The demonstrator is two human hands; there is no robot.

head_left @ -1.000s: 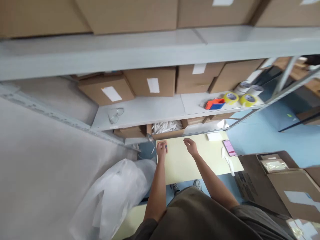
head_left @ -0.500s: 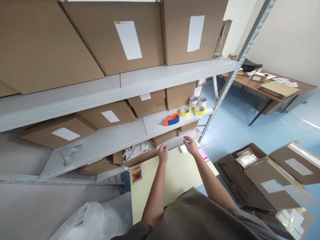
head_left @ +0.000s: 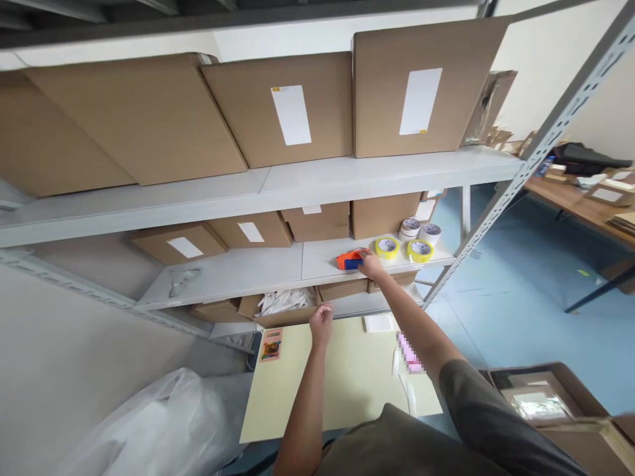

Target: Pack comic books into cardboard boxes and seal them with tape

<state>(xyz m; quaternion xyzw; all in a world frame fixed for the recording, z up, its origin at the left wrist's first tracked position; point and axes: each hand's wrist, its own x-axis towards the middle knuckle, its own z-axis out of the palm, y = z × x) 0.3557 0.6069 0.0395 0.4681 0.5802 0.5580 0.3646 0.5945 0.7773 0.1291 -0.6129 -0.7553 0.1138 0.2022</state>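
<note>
My right hand is stretched out to the middle shelf and lies on the orange and blue tape dispenser; its fingers curl over the dispenser's right end. Just right of it stand two yellow tape rolls and two white rolls. My left hand hovers over the far edge of the pale yellow table with its fingers loosely curled and nothing visible in them. An open box of white items sits on the low shelf just beyond it.
Labelled cardboard boxes fill the upper shelves. A small colourful packet, white paper and a phone lie on the table. A clear plastic bag bulges at lower left. An open carton stands at lower right on the blue floor.
My right hand rose from above the table to the shelf and reached the tape dispenser. The left hand stayed over the table's far edge. The view tilted upward.
</note>
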